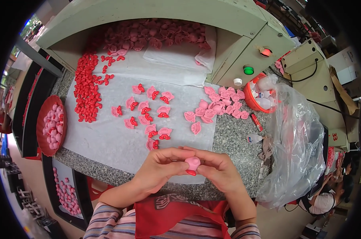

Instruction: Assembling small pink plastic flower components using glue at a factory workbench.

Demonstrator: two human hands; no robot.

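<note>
In front of my apron, a small rounded pink piece (193,162) with a red bow-like part (191,172) at its lower edge is held between both hands. My left hand (158,167) pinches it from the left with thumb and forefinger. From the other side, the closed fingers of my right hand (220,169) grip the same piece. Just beyond, several pink shells with red bows attached (163,133) lie on white paper (109,139). Loose pink shells (228,103) are heaped to the right, and many red bows (87,87) spread at the left.
A pale green machine housing (236,59) arches over more pink shells (156,34). On the left stands a red scalloped dish (40,135) of pink pieces. An orange basket (250,99) with bottles, a small bottle (254,138), a red tube (256,122) and clear plastic (296,147) occupy the right.
</note>
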